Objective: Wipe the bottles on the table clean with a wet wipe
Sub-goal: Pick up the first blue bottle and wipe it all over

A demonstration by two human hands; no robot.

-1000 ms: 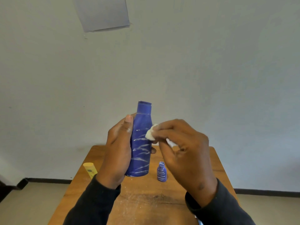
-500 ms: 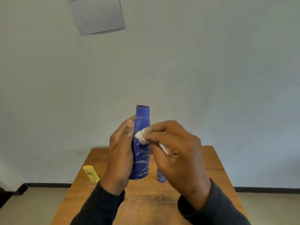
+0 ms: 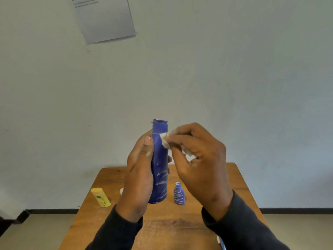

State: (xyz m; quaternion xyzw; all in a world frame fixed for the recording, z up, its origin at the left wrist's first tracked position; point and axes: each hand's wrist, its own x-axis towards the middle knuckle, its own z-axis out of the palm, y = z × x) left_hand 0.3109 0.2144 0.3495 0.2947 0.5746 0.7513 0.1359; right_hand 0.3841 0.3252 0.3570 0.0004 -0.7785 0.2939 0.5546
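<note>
Two hands are occupied with one tall blue bottle (image 3: 159, 170), which is held upright in the air above the wooden tabletop (image 3: 232, 179). The grip of the left hand (image 3: 138, 177) is wrapped round the bottle's body, thumb up its front, while the right hand (image 3: 200, 159) has its fingers pinched together on a balled white wet wipe (image 3: 164, 139) that is pressed against the bottle just under the cap. White streaks are seen across the lower body, so more wiping is judged to be needed there. The bottle is judged to be light, stiff plastic, smooth and likely slippery once damp; a hold at mid-body, as now, seems soundest, and it may have to be shifted so that covered streaks can be reached. The wipe is soft and shapeless. On the tabletop a small blue bottle (image 3: 179, 194), also scribbled with white, is standing just behind the right wrist, and a yellow bottle (image 3: 100, 197) is standing tilted near the left edge, well apart from the hands. A small white object (image 3: 122, 191) is partly hidden behind the left hand; what it is cannot be told. White dust is scattered on the near tabletop. A sheet of paper (image 3: 104, 18) hangs on the wall. The small bottle could be knocked if the right arm is lowered.
</note>
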